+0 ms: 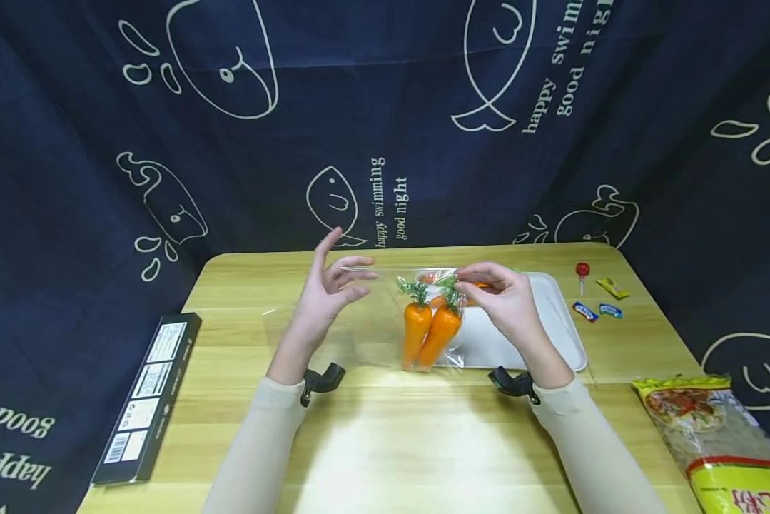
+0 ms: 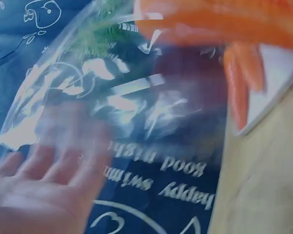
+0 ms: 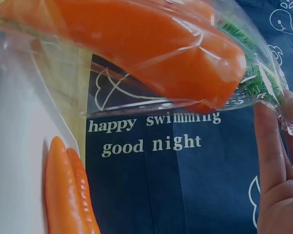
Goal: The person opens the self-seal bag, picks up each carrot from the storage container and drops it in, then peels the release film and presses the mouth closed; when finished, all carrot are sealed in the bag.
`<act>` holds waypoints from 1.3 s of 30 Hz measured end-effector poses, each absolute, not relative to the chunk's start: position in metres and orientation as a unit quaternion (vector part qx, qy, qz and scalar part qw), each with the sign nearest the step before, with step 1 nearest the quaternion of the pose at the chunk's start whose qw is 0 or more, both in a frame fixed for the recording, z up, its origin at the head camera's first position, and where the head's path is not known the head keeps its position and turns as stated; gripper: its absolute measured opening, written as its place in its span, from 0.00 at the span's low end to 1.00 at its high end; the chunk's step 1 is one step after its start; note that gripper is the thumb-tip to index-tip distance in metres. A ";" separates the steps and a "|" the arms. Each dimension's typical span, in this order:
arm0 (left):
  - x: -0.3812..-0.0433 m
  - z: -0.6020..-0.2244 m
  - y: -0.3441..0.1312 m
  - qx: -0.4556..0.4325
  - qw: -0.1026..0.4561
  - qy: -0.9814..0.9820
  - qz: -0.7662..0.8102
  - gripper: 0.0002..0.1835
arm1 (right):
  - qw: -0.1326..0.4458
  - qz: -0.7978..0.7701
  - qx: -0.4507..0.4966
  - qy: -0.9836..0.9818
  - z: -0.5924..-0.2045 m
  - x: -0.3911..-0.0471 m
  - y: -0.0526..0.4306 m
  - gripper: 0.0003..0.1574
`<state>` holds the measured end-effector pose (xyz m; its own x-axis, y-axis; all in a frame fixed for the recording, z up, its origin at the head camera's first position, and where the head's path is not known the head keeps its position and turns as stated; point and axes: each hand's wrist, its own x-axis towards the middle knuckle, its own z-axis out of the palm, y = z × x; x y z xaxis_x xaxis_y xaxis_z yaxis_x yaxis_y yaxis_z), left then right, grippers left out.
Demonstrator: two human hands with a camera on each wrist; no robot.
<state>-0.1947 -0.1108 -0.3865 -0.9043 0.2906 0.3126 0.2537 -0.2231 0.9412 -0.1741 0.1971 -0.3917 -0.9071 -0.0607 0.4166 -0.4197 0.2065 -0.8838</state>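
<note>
A clear plastic bag point(image 1: 378, 332) hangs above the table with two orange carrots point(image 1: 418, 330) inside, their green tops upward. My right hand point(image 1: 503, 293) pinches the bag's upper right corner between thumb and fingers. At the bag's upper left, my left hand point(image 1: 325, 289) has its fingers spread. In the left wrist view the left fingers point(image 2: 63, 165) lie by the film; whether they touch it I cannot tell. Behind the bag is a white tray point(image 1: 561, 321), partly hidden. More carrots point(image 3: 66, 190) lie on it, seen in the right wrist view.
To the right of the tray lie a red lollipop point(image 1: 582, 269), a yellow-wrapped candy point(image 1: 612, 288) and two blue-wrapped candies point(image 1: 610, 310). A noodle packet point(image 1: 712, 435) is at the front right. Along the left edge stands a black box point(image 1: 147, 400). Dark printed cloth point(image 1: 417, 128) surrounds the table.
</note>
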 end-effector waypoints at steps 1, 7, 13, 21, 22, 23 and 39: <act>-0.196 -0.388 -0.108 0.211 0.032 0.622 0.753 0.47 | 0.145 0.611 0.160 -0.762 -0.392 -0.174 0.197 0.12; -0.195 -0.397 -0.088 0.158 0.051 0.654 0.738 0.31 | 0.089 0.674 0.189 -0.708 -0.397 -0.176 0.192 0.35; -0.189 -0.401 -0.080 0.131 0.049 0.652 0.746 0.19 | -0.017 0.729 0.120 -0.674 -0.408 -0.174 0.173 0.46; -0.185 -0.397 -0.083 0.145 0.052 0.688 0.709 0.19 | -0.003 0.660 0.004 -0.751 -0.410 -0.175 0.170 0.23; -0.185 -0.396 -0.085 0.150 0.054 0.693 0.703 0.18 | -0.005 0.656 0.008 -0.755 -0.409 -0.175 0.172 0.23; -0.185 -0.395 -0.086 0.154 0.054 0.701 0.694 0.18 | -0.008 0.652 0.015 -0.758 -0.408 -0.175 0.174 0.23; -0.175 -0.391 -0.120 0.256 0.187 0.699 0.641 0.19 | -0.108 0.626 0.201 -0.746 -0.412 -0.161 0.208 0.19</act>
<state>-0.1750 -0.1200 -0.3906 -0.7986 0.5982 0.0669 0.1181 0.0467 0.9919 -0.1615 0.2084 -0.4122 -0.8959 -0.4350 0.0908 -0.1646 0.1351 -0.9771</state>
